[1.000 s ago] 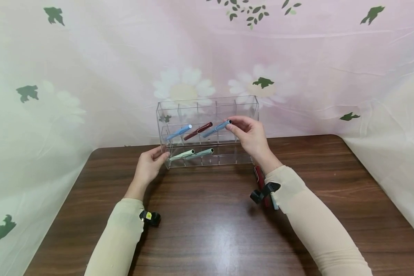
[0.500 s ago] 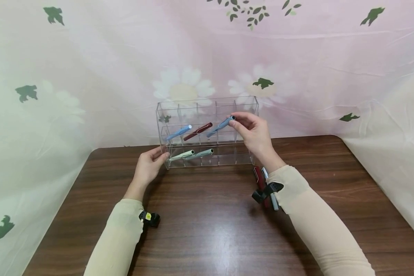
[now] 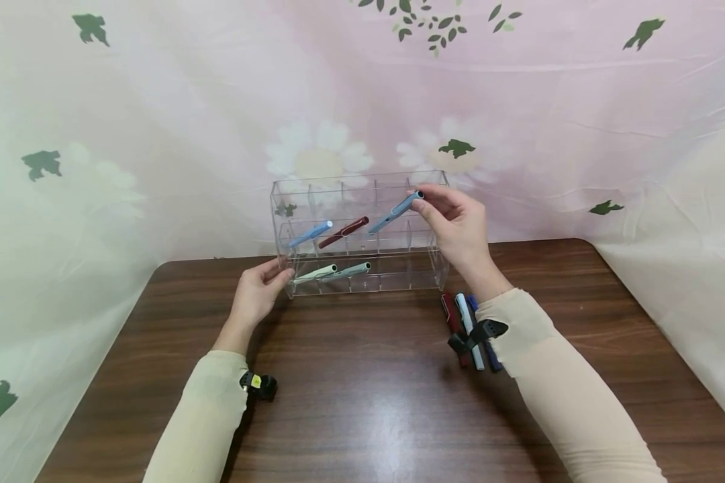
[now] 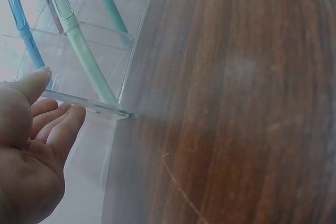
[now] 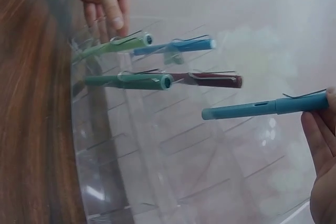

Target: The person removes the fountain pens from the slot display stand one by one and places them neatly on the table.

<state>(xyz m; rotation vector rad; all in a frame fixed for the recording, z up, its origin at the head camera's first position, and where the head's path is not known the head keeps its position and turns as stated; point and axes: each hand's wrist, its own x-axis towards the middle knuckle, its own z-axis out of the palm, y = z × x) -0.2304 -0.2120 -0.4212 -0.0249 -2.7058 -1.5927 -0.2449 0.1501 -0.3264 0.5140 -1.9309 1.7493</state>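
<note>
A clear acrylic pen rack with tiered compartments stands at the back of the table. My left hand grips its left side wall between thumb and fingers, as the left wrist view also shows. Between thumb and fingers, my right hand pinches the cap end of a blue pen, held slanted at the upper tier; its lower end looks free of the rack in the right wrist view. Beside it lean a light blue pen and a dark red pen. Lower down rest a pale green pen and a teal pen.
On the brown wooden table, under my right forearm, lie a dark red pen, a pale blue pen and a dark blue pen. A floral cloth hangs behind the rack.
My right hand has moved up and to the right with the blue pen, away from the dark red pen in the rack. My left hand keeps its grip on the rack.
</note>
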